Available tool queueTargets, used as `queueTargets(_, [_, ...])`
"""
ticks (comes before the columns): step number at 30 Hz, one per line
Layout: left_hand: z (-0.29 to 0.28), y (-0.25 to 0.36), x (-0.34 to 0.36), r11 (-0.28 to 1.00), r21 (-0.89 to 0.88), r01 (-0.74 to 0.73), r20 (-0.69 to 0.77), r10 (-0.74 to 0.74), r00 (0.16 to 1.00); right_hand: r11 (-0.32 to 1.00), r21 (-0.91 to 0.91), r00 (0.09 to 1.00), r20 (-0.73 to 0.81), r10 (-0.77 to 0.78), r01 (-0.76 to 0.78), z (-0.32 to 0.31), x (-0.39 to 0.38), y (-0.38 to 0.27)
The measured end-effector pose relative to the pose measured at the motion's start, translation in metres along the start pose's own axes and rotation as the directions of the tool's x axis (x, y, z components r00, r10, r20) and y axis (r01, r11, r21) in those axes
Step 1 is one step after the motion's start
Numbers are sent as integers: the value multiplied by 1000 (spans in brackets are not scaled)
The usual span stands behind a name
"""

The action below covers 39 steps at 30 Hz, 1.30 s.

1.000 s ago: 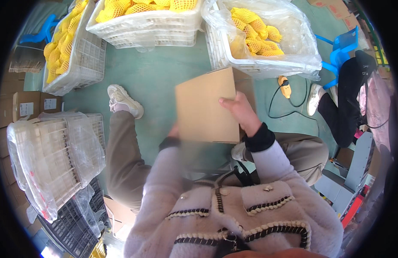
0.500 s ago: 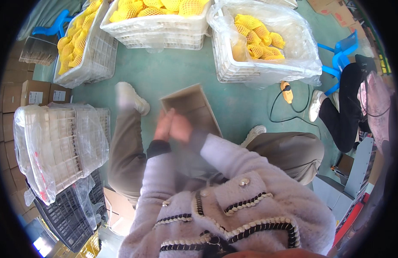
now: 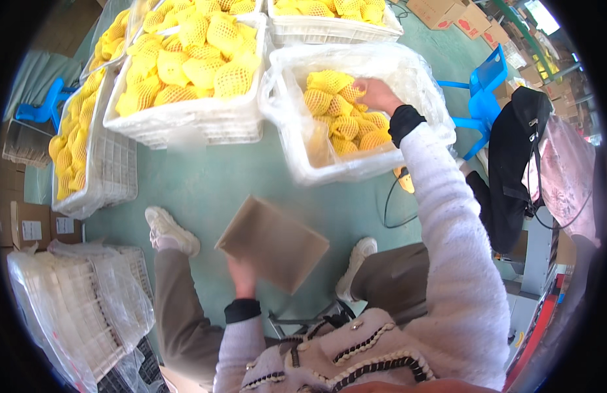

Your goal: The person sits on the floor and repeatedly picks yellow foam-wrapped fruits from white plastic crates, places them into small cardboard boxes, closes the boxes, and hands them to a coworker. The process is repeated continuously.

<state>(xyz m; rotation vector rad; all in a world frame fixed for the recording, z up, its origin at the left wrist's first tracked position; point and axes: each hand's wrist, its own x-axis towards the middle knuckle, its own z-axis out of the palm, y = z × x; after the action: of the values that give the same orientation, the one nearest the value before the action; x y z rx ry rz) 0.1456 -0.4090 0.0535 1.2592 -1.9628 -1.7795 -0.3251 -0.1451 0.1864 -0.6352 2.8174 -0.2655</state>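
Note:
My left hand (image 3: 243, 275) grips an open cardboard box (image 3: 277, 239), tilted and slightly blurred, low in front of me above the floor. My right arm reaches forward to a white plastic crate (image 3: 307, 170) lined with clear film. In it lie several round items in yellow foam netting (image 3: 343, 128), and my right hand (image 3: 375, 93) has its fingers curled on one at the top of the pile; its fingertips are partly hidden.
More crates of netted items (image 3: 185, 128) stand ahead and left. A film-covered crate stack (image 3: 77, 298) is lower left. A blue chair (image 3: 480, 105), a seated person's black-clad leg (image 3: 500, 223) and an orange power strip (image 3: 403, 180) with cable are at right. Cartons (image 3: 25, 223) line the left.
The box turned to show its open inside. My right hand left it and moved forward to the crate; my left hand still holds it. The view shifted toward the crates.

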Motion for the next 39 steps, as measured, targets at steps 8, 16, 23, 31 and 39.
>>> queueTargets(8, [-3,34,18,997,49,65,149,-72,986,934,-343,992,-41,-123,101,94,61,-50])
queueTargets(16, [-1,30,12,995,32,91,112,-94,989,760,-584,955,102,-278,284,102,88,-64])
queueTargets(23, [-8,37,10,985,48,166,148,-172,974,806,-590,998,-6,-59,45,105,92,-73])
queueTargets(31, [-2,32,12,1000,0,2,133,-2,991,891,450,906,-351,238,-60,40,-17,17])
queueTargets(39, [-1,49,8,968,222,118,104,-144,984,390,861,939,-248,-237,326,-71,-169,-157])
